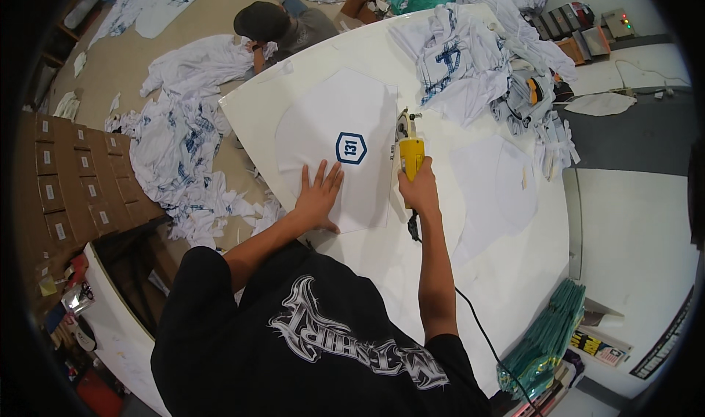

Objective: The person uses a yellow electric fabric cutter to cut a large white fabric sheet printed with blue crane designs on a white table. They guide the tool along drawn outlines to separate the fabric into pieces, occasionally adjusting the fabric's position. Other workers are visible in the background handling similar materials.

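A white cut fabric panel [323,116] with a blue hexagon print [351,148] lies flat on the white table [257,97]. My left hand [319,196] presses on its lower part, palm down with fingers spread. In my right hand [420,187] is a yellow handheld electric fabric cutter [412,155]. The cutter's metal head [403,125] points away from me, just right of the panel's straight right edge. From the handle a dark cord [481,325] trails back along my right forearm. Another white fabric piece [496,185] lies to the right of the cutter.
A heap of white and blue printed fabric [459,64] covers the table's far right. Beyond the far left edge, a person in a dark cap [262,22] is low by the floor among fabric piles [176,141]. Stacked cartons [73,174] stand left; green bundled material [547,336] lies lower right.
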Action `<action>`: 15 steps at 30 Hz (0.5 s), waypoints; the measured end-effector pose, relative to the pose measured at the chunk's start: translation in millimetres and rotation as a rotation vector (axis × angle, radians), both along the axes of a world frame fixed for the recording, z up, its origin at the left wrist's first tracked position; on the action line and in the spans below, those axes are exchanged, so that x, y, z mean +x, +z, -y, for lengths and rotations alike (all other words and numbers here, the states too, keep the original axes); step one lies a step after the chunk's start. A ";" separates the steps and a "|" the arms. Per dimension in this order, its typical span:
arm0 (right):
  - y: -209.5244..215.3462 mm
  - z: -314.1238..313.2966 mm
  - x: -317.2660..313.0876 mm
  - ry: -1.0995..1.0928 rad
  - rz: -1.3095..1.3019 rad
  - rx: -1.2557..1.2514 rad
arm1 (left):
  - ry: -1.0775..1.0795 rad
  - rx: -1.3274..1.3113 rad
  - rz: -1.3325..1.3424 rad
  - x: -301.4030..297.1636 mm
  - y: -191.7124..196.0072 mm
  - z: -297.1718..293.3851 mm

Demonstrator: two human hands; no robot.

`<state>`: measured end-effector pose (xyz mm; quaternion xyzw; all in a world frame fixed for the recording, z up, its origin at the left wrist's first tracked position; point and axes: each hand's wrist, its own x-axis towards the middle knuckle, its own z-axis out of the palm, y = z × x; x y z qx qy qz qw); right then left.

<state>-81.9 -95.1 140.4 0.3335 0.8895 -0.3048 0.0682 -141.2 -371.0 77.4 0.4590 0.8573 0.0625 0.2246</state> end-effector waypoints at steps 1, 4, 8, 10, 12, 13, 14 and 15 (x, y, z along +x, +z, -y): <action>-1.0 -2.7 -5.0 -0.003 0.001 -0.017 | 0.000 -0.005 -0.002 0.1 0.0 0.0; -6.3 -11.5 -19.6 0.042 -0.076 0.070 | 0.004 0.007 0.003 -0.4 0.4 0.3; -7.1 -21.3 -42.4 0.052 -0.051 0.089 | 0.006 0.008 0.013 -1.2 1.9 0.4; -3.1 -25.5 -56.3 0.037 0.004 0.056 | 0.009 0.009 0.020 -2.1 3.7 0.3; -5.2 -31.1 -66.8 0.044 -0.003 0.070 | 0.007 0.008 0.028 -2.2 4.4 1.0; -6.2 -33.5 -72.3 0.048 -0.008 0.076 | 0.006 0.007 0.032 -2.5 4.4 1.7; -6.8 -36.3 -77.3 0.050 -0.013 0.071 | 0.007 0.016 0.031 -2.6 4.1 2.4; -7.3 -39.3 -81.8 0.051 -0.018 0.065 | 0.007 0.024 0.030 -2.4 3.4 3.0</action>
